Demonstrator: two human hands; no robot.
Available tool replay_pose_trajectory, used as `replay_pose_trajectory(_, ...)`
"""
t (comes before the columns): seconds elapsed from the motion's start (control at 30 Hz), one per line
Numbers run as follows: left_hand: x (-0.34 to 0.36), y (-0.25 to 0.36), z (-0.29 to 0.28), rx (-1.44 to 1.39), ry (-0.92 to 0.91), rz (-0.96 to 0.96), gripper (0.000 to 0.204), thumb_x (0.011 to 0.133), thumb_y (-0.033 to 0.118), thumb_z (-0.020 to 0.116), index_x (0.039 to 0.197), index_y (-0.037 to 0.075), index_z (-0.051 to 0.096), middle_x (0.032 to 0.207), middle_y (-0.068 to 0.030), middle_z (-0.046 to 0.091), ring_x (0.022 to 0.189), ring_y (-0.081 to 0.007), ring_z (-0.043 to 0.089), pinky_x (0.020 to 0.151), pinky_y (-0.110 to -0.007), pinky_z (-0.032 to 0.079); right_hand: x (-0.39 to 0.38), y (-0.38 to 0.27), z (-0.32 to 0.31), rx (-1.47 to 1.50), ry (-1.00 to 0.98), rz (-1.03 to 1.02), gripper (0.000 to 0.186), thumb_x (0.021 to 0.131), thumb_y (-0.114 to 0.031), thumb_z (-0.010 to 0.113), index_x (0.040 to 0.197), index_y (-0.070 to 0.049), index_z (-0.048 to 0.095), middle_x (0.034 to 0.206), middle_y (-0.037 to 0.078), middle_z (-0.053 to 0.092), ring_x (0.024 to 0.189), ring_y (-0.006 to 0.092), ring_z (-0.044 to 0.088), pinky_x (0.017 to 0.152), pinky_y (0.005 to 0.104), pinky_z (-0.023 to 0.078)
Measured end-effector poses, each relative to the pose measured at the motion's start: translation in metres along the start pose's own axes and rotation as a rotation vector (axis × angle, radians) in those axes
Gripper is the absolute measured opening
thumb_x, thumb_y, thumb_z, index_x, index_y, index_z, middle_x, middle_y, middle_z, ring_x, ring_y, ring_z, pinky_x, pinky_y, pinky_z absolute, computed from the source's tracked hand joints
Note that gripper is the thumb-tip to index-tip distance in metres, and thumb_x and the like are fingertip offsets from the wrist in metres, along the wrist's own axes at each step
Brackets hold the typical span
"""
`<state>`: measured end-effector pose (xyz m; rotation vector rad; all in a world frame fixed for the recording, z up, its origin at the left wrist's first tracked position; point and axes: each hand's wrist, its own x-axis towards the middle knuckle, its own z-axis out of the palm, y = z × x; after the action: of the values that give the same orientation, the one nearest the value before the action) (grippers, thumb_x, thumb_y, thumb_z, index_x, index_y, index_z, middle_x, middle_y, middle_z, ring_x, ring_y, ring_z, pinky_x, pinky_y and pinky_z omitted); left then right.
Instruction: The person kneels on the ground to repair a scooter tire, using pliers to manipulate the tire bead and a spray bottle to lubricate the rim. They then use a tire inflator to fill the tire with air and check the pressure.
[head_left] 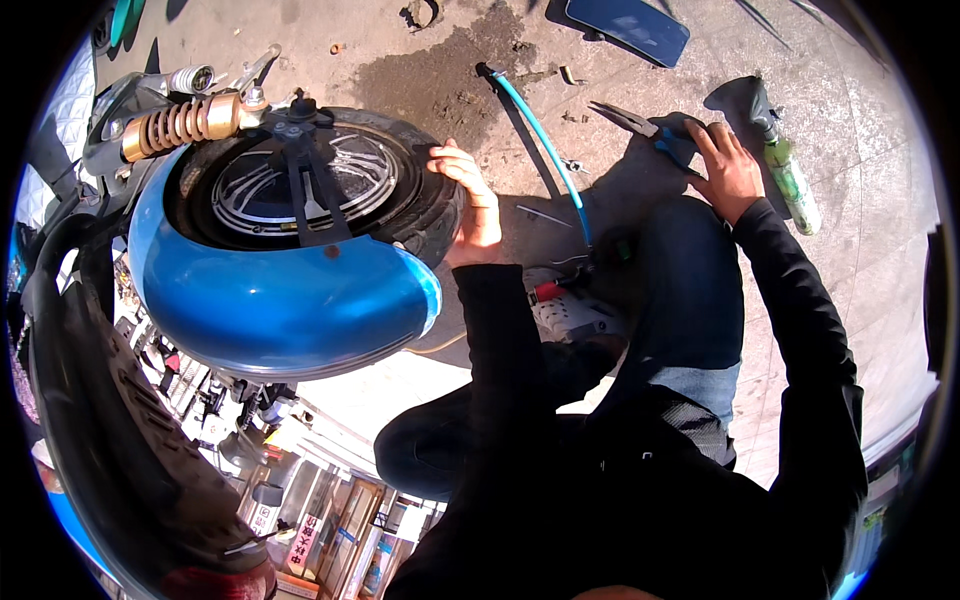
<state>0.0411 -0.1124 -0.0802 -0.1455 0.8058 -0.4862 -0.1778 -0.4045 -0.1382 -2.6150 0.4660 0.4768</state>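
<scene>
My L hand [472, 205] is half open, fingers bent, against the outer edge of the tyre [432, 205], which sits in front of me to the L, beside the blue fender [280, 290]. Can't tell how hard it presses. My R hand [728, 165] is well out to the R, fingers part spread at the blue-handled pliers [673, 148] on the ground — can't tell if they've closed on the handles.

Risks, I'd guess: w/ my arms this far apart, leaning R could make the L hand slip off the rubber, or pull the wheel askew. Pliers tips point toward the blue tube [545, 140], so a careless sweep might snag it. Green bottle [793, 180] is near my R wrist — an elbow swing could knock it.
</scene>
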Motion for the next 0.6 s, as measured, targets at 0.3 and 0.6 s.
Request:
replay_pose_trajectory(0.3,-0.004,0.014,-0.009,-0.255,0.031,-0.215,0.04,0.099,0.005,0.05,0.137,-0.008,0.05,0.091,-0.01,0.061,0.075,-0.0185,0.064,0.069,-0.03,0.056,0.025,-0.023,-0.028,0.532,-0.259,0.013,0.055,0.081,-0.017,0.065,0.132,-0.006,0.046,0.108,0.022,0.064,0.097,0.0429,0.065,0.089,0.0459,0.051)
replay_pose_trajectory(0.6,0.004,0.022,-0.021,-0.167,-0.037,-0.117,0.044,0.09,0.006,0.057,0.131,-0.007,0.047,0.098,-0.0108,0.059,0.08,-0.0217,0.067,0.067,-0.036,0.059,0.079,-0.153,-0.09,0.34,-0.147,-0.419,0.046,0.081,-0.031,0.074,0.121,-0.01,0.069,0.093,0.018,0.074,0.087,0.0343,0.073,0.083,0.0418,0.059)
